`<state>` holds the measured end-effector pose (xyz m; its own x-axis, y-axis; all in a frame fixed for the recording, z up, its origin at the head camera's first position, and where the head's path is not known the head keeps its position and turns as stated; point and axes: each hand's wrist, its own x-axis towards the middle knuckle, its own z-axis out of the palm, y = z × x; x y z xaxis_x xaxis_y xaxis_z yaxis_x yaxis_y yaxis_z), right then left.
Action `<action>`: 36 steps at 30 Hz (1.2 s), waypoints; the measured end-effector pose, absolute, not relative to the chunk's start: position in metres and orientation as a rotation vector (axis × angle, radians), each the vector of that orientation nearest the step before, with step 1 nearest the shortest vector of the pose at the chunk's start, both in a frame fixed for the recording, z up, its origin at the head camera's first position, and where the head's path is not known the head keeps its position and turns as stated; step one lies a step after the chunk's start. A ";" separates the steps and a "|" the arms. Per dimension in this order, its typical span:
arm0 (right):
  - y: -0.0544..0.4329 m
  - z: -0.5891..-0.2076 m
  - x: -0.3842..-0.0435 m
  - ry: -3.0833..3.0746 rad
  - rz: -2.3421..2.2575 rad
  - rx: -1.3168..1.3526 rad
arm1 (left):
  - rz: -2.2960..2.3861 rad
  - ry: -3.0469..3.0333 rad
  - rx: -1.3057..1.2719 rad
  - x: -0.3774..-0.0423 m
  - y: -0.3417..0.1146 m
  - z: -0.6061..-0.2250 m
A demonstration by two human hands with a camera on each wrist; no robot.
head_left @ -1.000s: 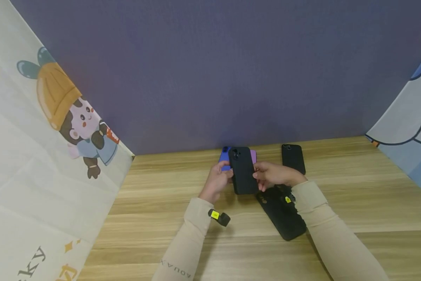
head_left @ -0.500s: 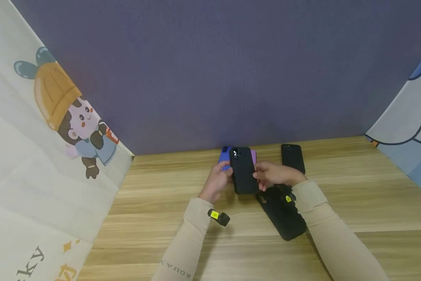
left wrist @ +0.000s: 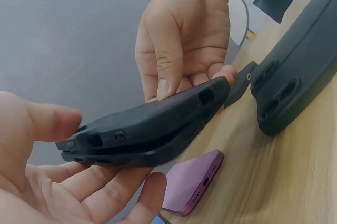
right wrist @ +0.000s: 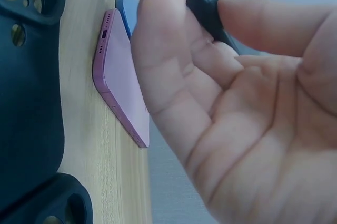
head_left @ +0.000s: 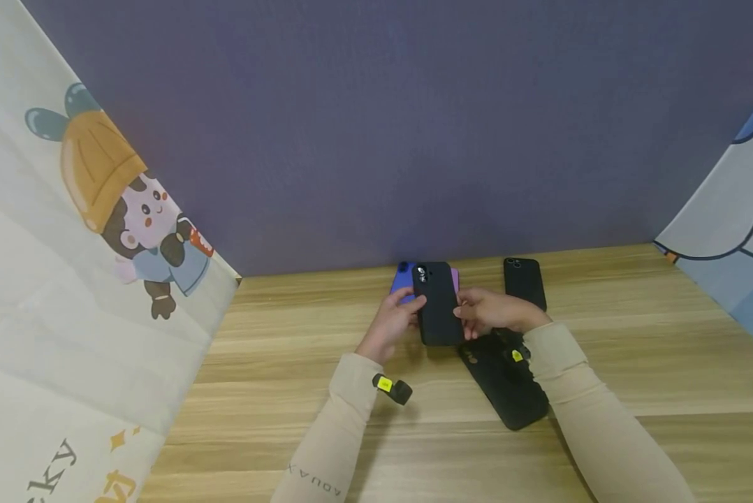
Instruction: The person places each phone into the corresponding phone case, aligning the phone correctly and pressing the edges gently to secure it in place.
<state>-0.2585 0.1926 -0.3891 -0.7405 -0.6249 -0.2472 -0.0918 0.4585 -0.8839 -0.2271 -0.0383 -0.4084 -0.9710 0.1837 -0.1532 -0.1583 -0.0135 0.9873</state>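
Note:
Both hands hold a black phone case [head_left: 441,307] together with a black phone [left wrist: 142,159] beneath it, above the table. In the left wrist view the case lies over the phone's back at a slant, with a wedge-shaped gap along the edge. Camera lenses show through the case's opening in the head view. My left hand [head_left: 389,323] pinches the left edge, thumb on top and fingers underneath. My right hand [head_left: 491,310] pinches the right edge, thumb on the case. In the right wrist view the right fingers curl in front of the black case and hide part of it.
Behind the held pair lie a blue phone [head_left: 400,281] and a purple phone [left wrist: 192,184]. A large black case [head_left: 507,384] lies under the right wrist. Another black phone-shaped item [head_left: 524,283] with camera openings lies at the back right. A dark panel [head_left: 376,140] stands behind the table.
My left thumb has slid up and inward from the edge onto the case's top face. The case has shifted very slightly to the right. The right hand has barely moved.

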 end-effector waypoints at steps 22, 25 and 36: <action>0.187 -0.391 -0.250 2.254 -1.311 -0.580 | 1.900 2.033 0.198 -0.215 -0.042 -0.411; 0.186 -0.392 -0.248 2.267 -1.309 -0.572 | 1.849 2.074 0.218 -0.214 -0.044 -0.412; 0.185 -0.391 -0.242 2.279 -1.319 -0.551 | 1.756 2.104 0.252 -0.212 -0.049 -0.414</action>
